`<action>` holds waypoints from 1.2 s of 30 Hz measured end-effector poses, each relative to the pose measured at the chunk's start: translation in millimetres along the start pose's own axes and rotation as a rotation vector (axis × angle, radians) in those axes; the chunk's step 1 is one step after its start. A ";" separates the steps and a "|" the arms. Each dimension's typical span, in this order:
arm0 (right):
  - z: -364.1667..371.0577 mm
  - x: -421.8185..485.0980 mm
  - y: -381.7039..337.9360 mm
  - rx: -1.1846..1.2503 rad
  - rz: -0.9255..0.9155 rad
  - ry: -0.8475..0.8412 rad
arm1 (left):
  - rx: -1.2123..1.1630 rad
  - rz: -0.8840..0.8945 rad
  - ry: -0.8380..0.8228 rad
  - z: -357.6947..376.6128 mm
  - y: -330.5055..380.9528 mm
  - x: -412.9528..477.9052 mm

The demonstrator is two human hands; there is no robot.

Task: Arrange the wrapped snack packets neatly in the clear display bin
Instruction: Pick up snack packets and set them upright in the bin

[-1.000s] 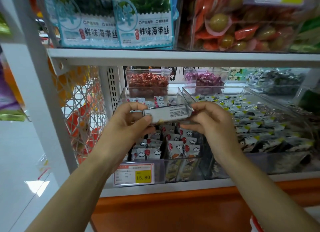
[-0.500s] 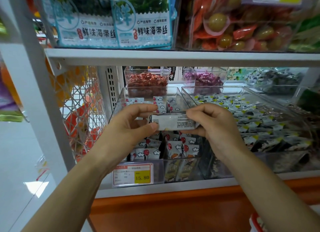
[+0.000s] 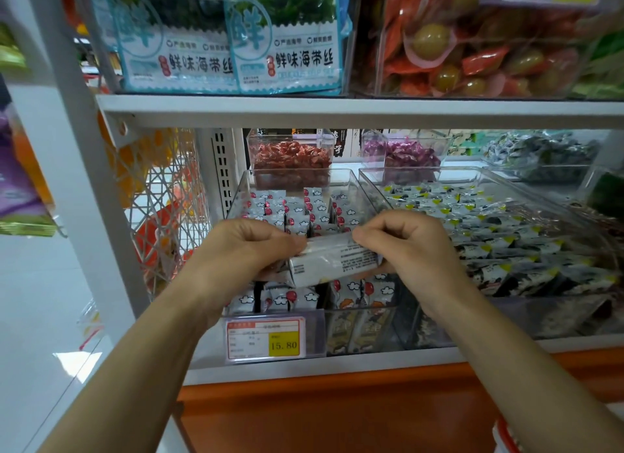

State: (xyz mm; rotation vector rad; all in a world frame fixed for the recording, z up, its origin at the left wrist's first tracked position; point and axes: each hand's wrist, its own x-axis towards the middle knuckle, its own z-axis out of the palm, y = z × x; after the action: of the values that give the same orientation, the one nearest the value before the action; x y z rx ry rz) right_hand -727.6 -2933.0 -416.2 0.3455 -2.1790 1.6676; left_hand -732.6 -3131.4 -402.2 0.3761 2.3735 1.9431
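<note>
Both hands meet at the centre of the frame: your left hand (image 3: 248, 250) pinches the left end of a white snack packet (image 3: 332, 263), and your right hand (image 3: 410, 246) pinches its right end from above, fingers curled over the top edge. You hold the packet level, printed back facing you, just above the front of the clear display bin (image 3: 363, 187). That bin sits on the shelf (image 3: 304, 368) at the middle of the frame and holds rows of matching white packets (image 3: 314, 209) with red balloon and cloud prints, standing upright. A price tag (image 3: 266, 339) reading 15.80 is fixed to the bin's front, below your left wrist. Just right of it, a second clear bin (image 3: 506, 182) holds dark packets with yellow corners.
</note>
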 end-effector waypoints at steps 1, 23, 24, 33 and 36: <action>0.3 -0.2 -0.5 0.001 0.006 -0.009 | -0.016 -0.012 -0.021 -1.2 1.0 -0.4; -18.6 7.5 2.7 0.277 0.257 -0.222 | 0.102 0.115 -0.042 -0.4 -3.9 1.4; -17.2 7.3 4.3 0.275 0.246 -0.195 | 0.102 0.118 -0.027 0.2 -5.2 1.6; 8.9 0.4 1.2 0.070 -0.035 -0.125 | -0.031 0.099 0.217 17.0 -14.5 16.1; 10.6 13.2 -1.4 0.010 -0.043 -0.008 | -0.013 0.107 0.196 20.4 -12.2 27.4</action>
State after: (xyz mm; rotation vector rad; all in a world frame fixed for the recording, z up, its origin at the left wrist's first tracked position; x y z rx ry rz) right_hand -740.4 -2943.1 -411.7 0.3995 -2.1540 1.6577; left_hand -757.1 -3108.1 -415.1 0.3321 2.5052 2.1323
